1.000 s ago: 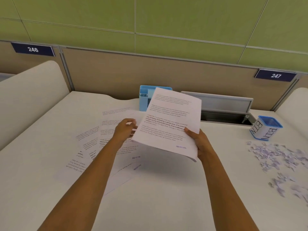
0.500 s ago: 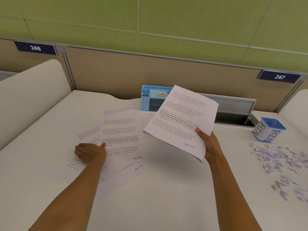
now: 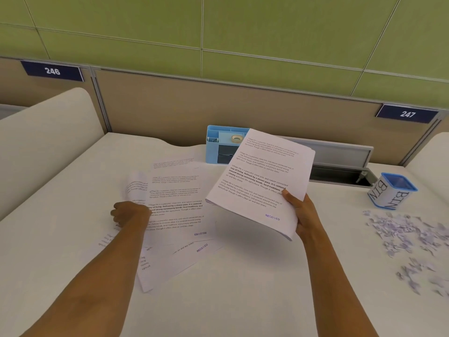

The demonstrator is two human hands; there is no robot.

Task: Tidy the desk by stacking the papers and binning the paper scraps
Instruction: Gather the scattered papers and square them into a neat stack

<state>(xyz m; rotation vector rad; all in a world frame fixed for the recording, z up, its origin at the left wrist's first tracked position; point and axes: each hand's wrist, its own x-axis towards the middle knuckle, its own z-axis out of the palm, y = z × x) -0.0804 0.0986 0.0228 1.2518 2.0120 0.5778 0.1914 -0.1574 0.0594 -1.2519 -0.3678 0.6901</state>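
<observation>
Two bare forearms reach in from the near edge over a matte white desk. Left hand: knuckles up, fingers curled under, gripping the left edge of the loose sheets, which lie fanned and overlapping, thin white paper with printed text; one sheet's edge curls upward just beyond the knuckles. Right hand: raised off the desk, thumb on top, pinching the lower right corner of a squared stack of papers, tilted, near edge sagging a little. Paper scraps, small ragged bits, scattered well right of both hands. Beyond them a blue-rimmed square cup lettered BIN. Farther back, a pale blue plastic organiser, partly behind the stack, against the tan partition
</observation>
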